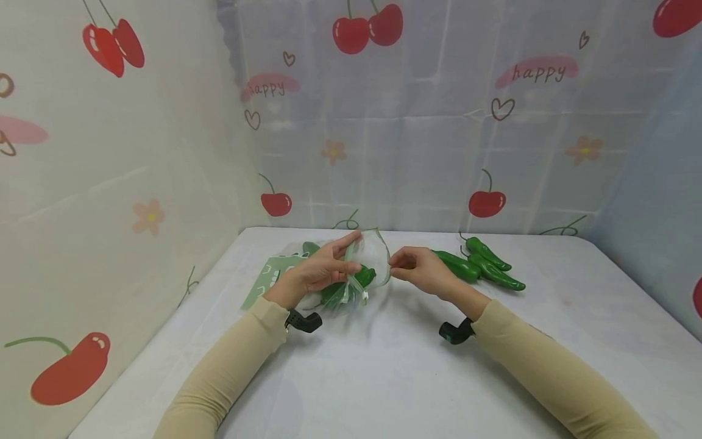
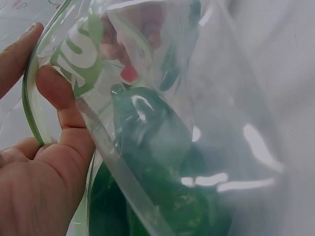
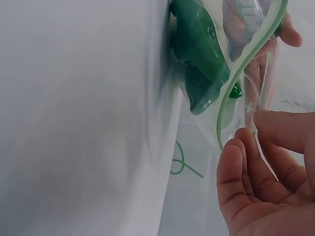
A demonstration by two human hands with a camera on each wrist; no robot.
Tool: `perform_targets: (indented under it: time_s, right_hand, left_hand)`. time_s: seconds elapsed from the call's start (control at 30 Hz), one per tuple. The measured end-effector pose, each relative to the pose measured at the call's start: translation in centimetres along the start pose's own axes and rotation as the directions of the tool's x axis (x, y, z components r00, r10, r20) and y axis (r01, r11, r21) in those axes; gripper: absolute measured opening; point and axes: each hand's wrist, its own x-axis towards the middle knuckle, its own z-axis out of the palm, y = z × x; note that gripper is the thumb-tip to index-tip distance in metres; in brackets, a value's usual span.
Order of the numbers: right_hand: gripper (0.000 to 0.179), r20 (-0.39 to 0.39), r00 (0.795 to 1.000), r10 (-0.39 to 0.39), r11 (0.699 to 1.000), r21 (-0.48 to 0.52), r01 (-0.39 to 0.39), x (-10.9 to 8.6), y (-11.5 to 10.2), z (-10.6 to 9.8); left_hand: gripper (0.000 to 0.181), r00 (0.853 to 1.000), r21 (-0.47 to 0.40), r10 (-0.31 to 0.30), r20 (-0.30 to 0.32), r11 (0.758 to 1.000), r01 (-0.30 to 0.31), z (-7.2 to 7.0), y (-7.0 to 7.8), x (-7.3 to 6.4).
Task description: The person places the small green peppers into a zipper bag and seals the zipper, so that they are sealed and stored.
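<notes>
1. Grip: both hands on the same clear bag (image 2: 231, 123), one each side of its mouth. Left hand (image 1: 323, 268) has the green-edged rim (image 3: 246, 62) between thumb and fingers, index finger stretched along it. Right hand (image 1: 422, 268) pinches the opposite part of the rim between thumb and fingertips.
2. Bag position: over the white table (image 1: 373, 378), toward the far edge, mouth gaping between the hands and turned toward the right hand.
3. Bag contents: green peppers (image 3: 202, 44), seen through the film. Exact count can't be told; plastic glare and overlap hide it. One shows near the mouth, just below the left thumb in the head view.
4. Bag print: green with white lettering, partly creased, seen in left wrist view. Head view also shows a green panel (image 1: 276, 274) with white shapes left of the left hand.
5. Outside the bag: three loose peppers (image 1: 499, 274), close together on the table just beyond and right of the right hand. Leftmost one is partly hidden behind that hand.
6. Wrists: black camera mount (image 1: 304, 321) on each, beige sleeves (image 1: 236, 360) above.
7. Backdrop: curtain (image 1: 406, 152) printed with cherries, hearts, flowers and "happy".
</notes>
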Motion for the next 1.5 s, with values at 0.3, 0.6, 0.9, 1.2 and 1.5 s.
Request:
perform_targets:
  time_s: [0.3, 0.6, 0.9, 1.2, 1.5]
  right_hand:
    - [0.023, -0.028, 0.999, 0.033, 0.999, -0.034, -0.034, -0.9, 1.2, -1.3]
    - [0.021, -0.052, 0.996, 0.07, 0.995, -0.064, -0.073, -1.7, 1.9, -2.8]
    - [0.029, -0.077, 0.992, 0.095, 0.991, -0.091, -0.102, -2.3, 2.9, -4.3]
    - [0.028, -0.086, 0.991, 0.104, 0.989, -0.093, -0.112, -3.2, 3.9, -5.8]
    - [0.034, -0.121, 0.983, 0.141, 0.981, -0.117, -0.156, -4.0, 4.8, -7.3]
  left_hand:
    - [0.096, 1.0, -0.003, 0.007, 0.016, 1.0, -0.007, -0.1, 0.0, -0.1]
    - [0.094, 1.0, 0.014, 0.009, 0.016, 1.0, -0.009, -0.2, -0.1, 0.1]
    - [0.093, 1.0, 0.016, 0.006, -0.007, 1.0, -0.006, -0.3, 0.0, 0.2]
    - [0.091, 1.0, 0.022, -0.003, -0.008, 1.0, 0.004, -0.3, -0.1, 0.1]
    - [0.092, 1.0, 0.004, 0.001, -0.008, 1.0, -0.001, -0.2, -0.3, 0.1]
